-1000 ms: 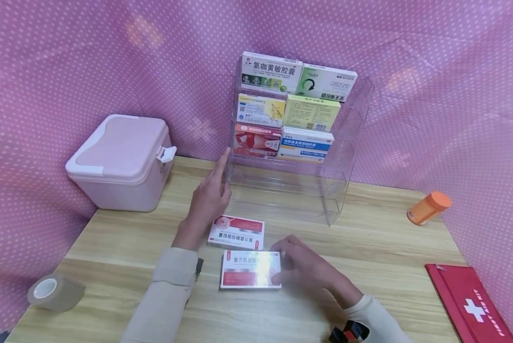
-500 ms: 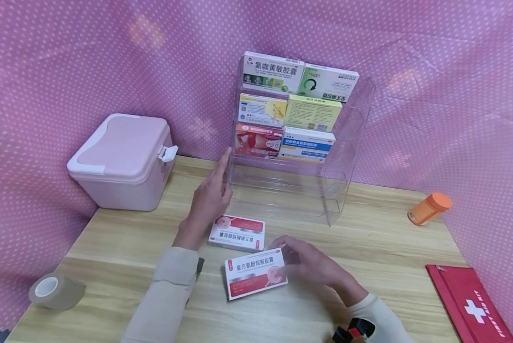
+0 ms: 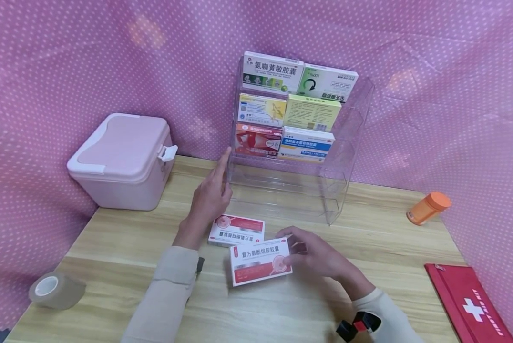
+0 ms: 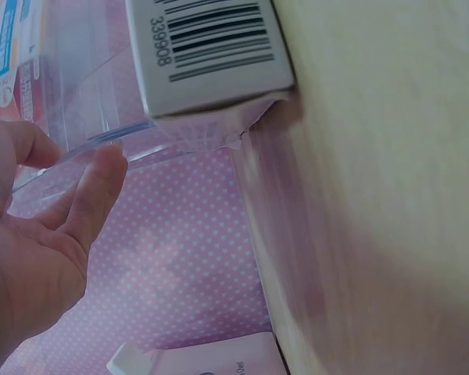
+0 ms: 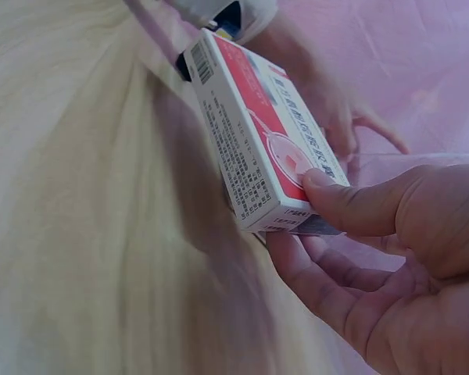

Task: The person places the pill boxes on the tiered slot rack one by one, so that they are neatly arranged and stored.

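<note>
My right hand [image 3: 310, 255] pinches the right end of a red-and-white medicine box [image 3: 260, 260], thumb on its face and fingers beneath, and holds it tilted up off the wooden table [image 3: 123, 247]. The right wrist view shows that box [image 5: 262, 141] raised on edge in the same hand [image 5: 359, 242]. A second, matching box [image 3: 237, 230] lies flat just behind it. My left hand [image 3: 211, 195] rests open beside that box, its fingers extended against the left wall of a clear acrylic rack [image 3: 344, 157]. In the left wrist view the fingers [image 4: 94, 195] touch the clear rack edge [image 4: 78, 144].
The rack holds several medicine boxes on its upper tiers; its bottom tiers hold nothing. A pink lidded case [image 3: 121, 162] stands back left. A tape roll [image 3: 52, 290] lies front left, an orange bottle [image 3: 428, 207] lies at the right, and a red first-aid pouch [image 3: 471, 305] is front right.
My right hand has lifted the near box off the table, tilted it upright and carried it slightly right and back. The left hand has stayed at the rack.
</note>
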The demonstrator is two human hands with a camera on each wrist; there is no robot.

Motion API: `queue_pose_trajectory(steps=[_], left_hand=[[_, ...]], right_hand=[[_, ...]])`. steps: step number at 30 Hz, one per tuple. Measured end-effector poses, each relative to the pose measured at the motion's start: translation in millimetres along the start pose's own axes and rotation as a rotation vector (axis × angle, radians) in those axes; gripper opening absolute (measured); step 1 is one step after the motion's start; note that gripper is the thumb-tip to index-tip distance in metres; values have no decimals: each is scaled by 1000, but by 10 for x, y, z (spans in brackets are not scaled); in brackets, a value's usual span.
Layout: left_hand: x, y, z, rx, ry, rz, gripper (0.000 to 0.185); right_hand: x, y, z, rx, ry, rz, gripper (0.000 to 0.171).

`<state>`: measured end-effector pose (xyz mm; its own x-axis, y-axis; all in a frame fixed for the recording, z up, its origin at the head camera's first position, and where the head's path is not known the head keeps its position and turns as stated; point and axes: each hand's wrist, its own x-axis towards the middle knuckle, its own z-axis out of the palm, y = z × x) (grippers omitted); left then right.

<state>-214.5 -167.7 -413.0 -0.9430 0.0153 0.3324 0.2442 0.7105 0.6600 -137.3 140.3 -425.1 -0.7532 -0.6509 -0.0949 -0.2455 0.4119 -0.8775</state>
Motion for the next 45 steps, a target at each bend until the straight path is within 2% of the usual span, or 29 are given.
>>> queue_pose_trajectory(steps=[15,22,29,38,45], left_hand=[[-4,2,-7,-8,-6,0,101],[-6,1,1,0,-11,-6,100],[-6,1,-4,1,-12,0,101],[-6,-8,1,-1,-13,6,100],[-4,4,-10,1,-14,3,100]], right_hand=[[-23,-81,-163,40,59,25,50],[-60,-119,-263,12,91,43,49],[-77,-139,-333,33,118,46,52],[-84,-160,-467,-29,199,29,55],[-88,-209,-559,-16,257,52,55]])
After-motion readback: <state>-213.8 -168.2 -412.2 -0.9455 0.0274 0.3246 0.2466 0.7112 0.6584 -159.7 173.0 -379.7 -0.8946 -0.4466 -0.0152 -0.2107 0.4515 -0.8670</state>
